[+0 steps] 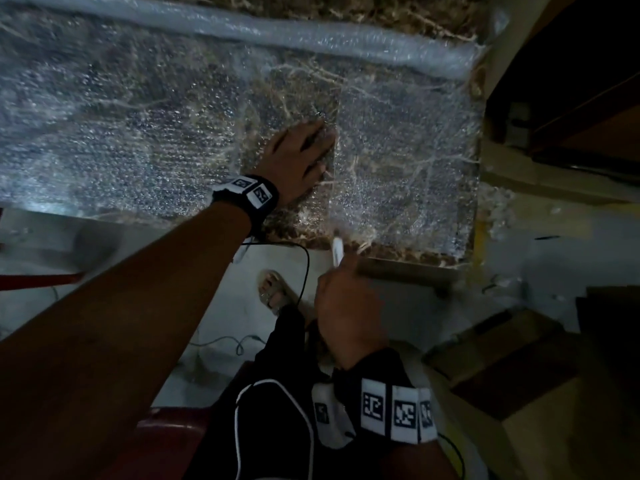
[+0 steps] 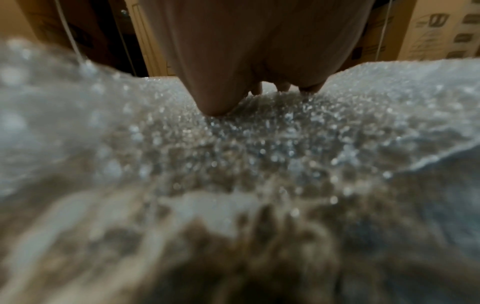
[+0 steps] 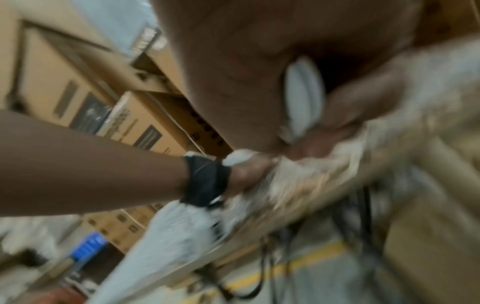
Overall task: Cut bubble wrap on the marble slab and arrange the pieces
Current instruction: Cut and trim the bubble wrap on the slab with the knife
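Now, left hand (image 1: 299, 161), fingers flat, pins bubble wrap (image 1: 145, 133) on the marble slab (image 1: 398, 256); right hand (image 1: 346, 306) grips a white cutter (image 1: 337, 252) at the near edge. Risk: blade veering toward the flat fingers, or loose wrap bunching.

- bubble wrap (image 1: 138, 133): clear, glinting white
- marble slab (image 1: 381, 252): brown, pale veins
- cutter (image 1: 337, 251): white
- wristbands (image 1: 398, 410): black, with black-and-white square markers

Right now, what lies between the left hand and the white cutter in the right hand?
In the head view, only bubble wrap over the marble slab lies between the left hand and the cutter.
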`<state>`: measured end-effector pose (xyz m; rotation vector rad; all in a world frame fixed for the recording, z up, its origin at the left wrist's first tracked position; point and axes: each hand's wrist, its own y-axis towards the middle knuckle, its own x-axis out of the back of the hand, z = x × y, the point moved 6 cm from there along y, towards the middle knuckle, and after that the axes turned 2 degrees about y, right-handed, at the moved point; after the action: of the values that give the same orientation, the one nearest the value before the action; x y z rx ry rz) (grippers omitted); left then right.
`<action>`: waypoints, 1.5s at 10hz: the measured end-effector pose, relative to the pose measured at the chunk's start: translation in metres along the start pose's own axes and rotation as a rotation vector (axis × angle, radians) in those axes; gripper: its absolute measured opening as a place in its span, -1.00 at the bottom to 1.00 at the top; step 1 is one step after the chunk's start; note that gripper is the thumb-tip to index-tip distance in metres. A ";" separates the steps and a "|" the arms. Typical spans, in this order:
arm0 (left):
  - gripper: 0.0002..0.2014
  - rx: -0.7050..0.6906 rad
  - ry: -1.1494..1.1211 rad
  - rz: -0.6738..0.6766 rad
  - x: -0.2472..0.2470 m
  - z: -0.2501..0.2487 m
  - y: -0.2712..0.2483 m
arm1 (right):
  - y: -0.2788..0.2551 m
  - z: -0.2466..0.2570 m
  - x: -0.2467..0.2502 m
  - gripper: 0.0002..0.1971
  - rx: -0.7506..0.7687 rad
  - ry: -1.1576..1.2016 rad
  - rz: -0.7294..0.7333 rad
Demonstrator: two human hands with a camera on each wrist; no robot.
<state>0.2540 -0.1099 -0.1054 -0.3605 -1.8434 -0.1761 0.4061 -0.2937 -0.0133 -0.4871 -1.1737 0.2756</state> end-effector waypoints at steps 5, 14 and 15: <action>-0.39 0.190 0.010 0.052 -0.009 -0.011 -0.027 | 0.138 -0.060 0.024 -0.29 0.371 0.321 -0.267; -0.34 -0.064 0.053 -0.016 0.041 0.025 0.149 | 0.170 -0.027 0.019 -0.38 0.336 0.247 -0.313; -0.27 -0.111 0.096 -0.019 0.040 0.029 0.149 | 0.168 -0.031 0.013 -0.36 0.316 0.231 -0.304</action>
<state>0.2670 0.0450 -0.0850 -0.4046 -1.7474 -0.3047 0.4468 -0.1492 -0.0958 -0.0580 -0.9404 0.1331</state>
